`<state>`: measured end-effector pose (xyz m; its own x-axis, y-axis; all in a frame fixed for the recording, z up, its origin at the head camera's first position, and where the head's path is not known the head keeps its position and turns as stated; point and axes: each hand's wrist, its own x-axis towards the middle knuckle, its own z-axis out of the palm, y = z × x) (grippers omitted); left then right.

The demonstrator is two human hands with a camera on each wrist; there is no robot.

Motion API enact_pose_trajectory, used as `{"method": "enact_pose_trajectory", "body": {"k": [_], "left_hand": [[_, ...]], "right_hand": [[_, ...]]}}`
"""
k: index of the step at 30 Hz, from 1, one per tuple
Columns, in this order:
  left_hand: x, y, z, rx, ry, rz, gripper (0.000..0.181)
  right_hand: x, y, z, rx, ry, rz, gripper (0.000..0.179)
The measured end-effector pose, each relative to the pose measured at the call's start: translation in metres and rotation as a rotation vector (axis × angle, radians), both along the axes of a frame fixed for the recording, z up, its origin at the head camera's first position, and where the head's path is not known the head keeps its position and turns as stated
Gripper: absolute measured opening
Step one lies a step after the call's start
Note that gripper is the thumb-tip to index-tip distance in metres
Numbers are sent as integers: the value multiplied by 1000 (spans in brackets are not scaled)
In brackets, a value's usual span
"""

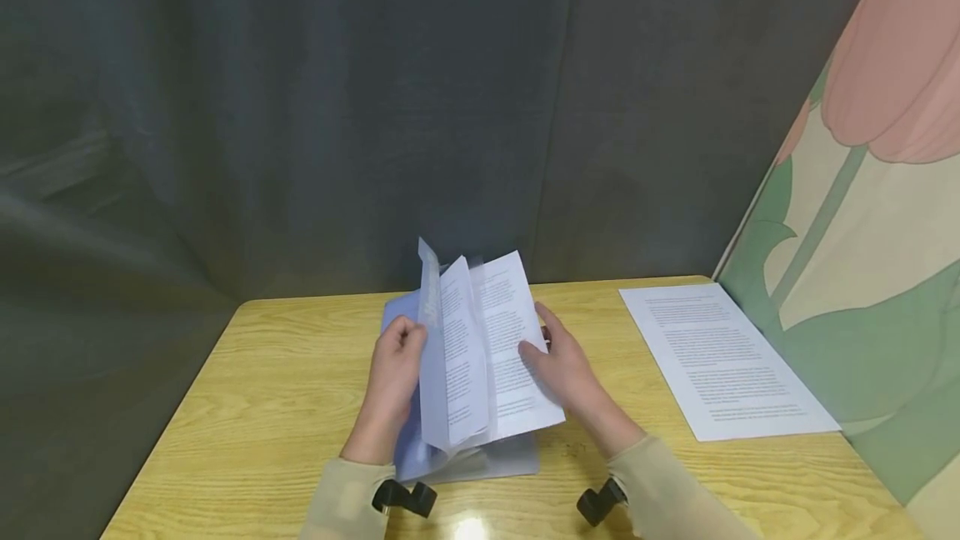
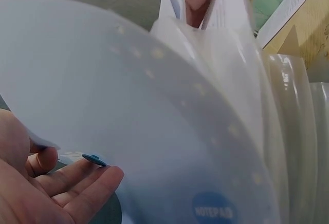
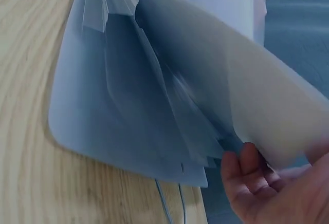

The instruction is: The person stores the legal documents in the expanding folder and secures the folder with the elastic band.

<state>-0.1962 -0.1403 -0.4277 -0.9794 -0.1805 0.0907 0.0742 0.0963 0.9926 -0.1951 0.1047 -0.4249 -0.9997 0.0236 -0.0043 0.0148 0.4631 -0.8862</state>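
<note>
A translucent blue expanding file folder [image 1: 405, 440] lies on the table with its pockets fanned apart. My left hand [image 1: 396, 361] grips the raised flap at the folder's left side. In the left wrist view, that hand [image 2: 61, 183] is beside the curved cover [image 2: 144, 106] marked NOTEPAD, and a small teal button [image 2: 94, 160] shows by its fingers. My right hand [image 1: 562, 369] pinches the right edge of a printed sheet [image 1: 510, 340], thumb in front. Another printed sheet [image 1: 461, 357] stands to its left, among the pockets. The sheets' lower ends are partly hidden.
A separate printed sheet [image 1: 723, 365] lies flat at the table's right, by the tulip-patterned wall covering [image 1: 840, 290]. A dark curtain [image 1: 450, 107] hangs behind the wooden table [image 1: 285, 407]. Two thin cords [image 3: 163, 201] hang from the folder's edge in the right wrist view.
</note>
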Motion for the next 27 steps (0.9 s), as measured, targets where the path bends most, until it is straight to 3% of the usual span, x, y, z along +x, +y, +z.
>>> {"method": "enact_pose_trajectory", "body": {"k": [17,27], "left_hand": [[1,-1,0,-8,-9,0,21],[2,-1,1,-16,-5,-9,22]], "right_hand": [[-5,-3,-9,-25,49,93,50],[-10,-9,-17,-31,57,155,46]]}}
